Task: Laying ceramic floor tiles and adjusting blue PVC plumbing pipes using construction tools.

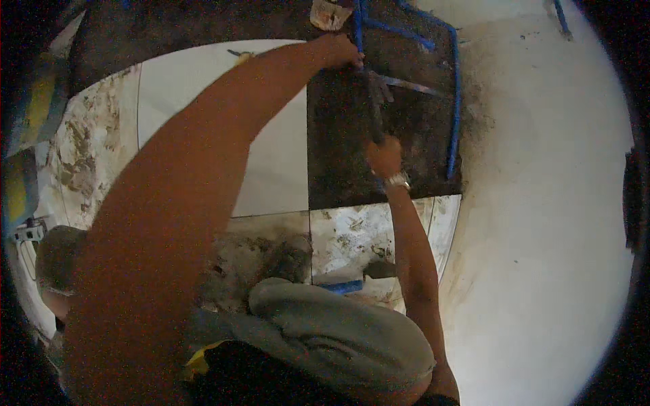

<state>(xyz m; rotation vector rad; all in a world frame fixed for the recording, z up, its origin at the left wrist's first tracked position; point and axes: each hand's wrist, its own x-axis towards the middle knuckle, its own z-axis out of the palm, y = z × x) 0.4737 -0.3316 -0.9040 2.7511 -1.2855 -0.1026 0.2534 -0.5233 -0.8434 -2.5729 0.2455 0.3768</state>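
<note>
The right hand (384, 155) is closed in a fist around the near end of a dark bar (374, 108), a metal-banded wristwatch (398, 180) on its wrist. The left hand (344, 51) is at the bar's far end, its fingers curled in beside an upright blue pipe (359, 27); whether it grips the bar, the pipe or both I cannot tell.

The bar slants over the dark floor patch (342, 162), between its left and right edges and well in from the near edge. A flat pale strip (416, 86) reaches from the bar toward the right edge. Along that edge a bent blue pipe (456, 95) runs down to near the near right corner, beside a pale wall (542, 189). A rough tan lump (330, 15) sits beyond the left hand.

A large pale tile (274, 176) borders the patch's left edge; smeared tiles (352, 223) border its near edge. On these, a dark flat block (380, 270) lies just beside a blue object (345, 287), partly behind a trousered knee (338, 325).
</note>
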